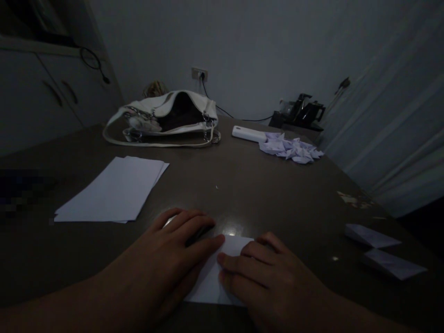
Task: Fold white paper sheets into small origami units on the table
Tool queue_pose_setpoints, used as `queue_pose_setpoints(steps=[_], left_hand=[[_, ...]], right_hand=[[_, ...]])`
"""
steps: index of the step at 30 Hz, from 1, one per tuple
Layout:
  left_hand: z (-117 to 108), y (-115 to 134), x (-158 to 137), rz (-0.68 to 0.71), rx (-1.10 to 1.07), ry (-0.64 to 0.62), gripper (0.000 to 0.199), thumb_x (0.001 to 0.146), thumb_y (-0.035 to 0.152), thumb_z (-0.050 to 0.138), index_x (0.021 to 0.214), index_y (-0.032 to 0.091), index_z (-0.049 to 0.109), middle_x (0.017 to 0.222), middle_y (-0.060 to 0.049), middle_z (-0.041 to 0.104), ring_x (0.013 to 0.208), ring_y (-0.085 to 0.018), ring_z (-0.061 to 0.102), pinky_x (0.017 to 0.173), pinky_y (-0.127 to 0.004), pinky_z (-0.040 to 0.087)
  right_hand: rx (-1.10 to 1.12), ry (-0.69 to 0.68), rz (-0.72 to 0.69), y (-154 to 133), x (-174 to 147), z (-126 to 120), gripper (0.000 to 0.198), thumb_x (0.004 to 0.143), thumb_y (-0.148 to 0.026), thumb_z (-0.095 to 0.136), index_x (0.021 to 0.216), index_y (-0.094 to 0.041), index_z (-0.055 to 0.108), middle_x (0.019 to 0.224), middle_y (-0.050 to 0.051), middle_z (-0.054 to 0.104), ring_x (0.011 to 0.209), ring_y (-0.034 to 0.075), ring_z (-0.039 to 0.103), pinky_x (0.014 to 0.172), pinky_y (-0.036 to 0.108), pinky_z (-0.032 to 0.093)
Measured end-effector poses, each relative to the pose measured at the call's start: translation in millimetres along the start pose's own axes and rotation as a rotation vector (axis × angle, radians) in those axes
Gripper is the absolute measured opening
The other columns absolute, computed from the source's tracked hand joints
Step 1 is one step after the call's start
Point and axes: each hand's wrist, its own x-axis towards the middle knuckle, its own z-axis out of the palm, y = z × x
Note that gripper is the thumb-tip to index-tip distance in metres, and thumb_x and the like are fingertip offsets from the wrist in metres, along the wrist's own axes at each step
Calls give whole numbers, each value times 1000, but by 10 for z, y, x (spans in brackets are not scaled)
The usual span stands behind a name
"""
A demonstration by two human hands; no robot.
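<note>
My left hand [178, 245] lies loosely open and my right hand [274, 273] half curled, whether pinching I can't tell, both touching the white paper [210, 284] toward the table's [194, 185] near edge.

This looks like a home: cupboard [27, 88] at ten o'clock, bag [161, 108] at eleven, kettle [310, 114] at one, curtain [391, 111] at two.

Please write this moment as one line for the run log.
left hand: touching white paper | right hand: touching same paper | beyond: paper stack, white handbag
</note>
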Motion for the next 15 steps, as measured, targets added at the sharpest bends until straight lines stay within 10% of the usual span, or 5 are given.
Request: queue_pose_setpoints(steps=[15], left_hand=[[-11,-29,17,14,80,283,22,98,22,43,89,23,63,89,3,65,90,-17,55,93,-37,30]], right_hand=[[10,46,-9,13,7,28,20,96,-18,45,97,-16,65,106,2,72,80,15,56,72,33,33]])
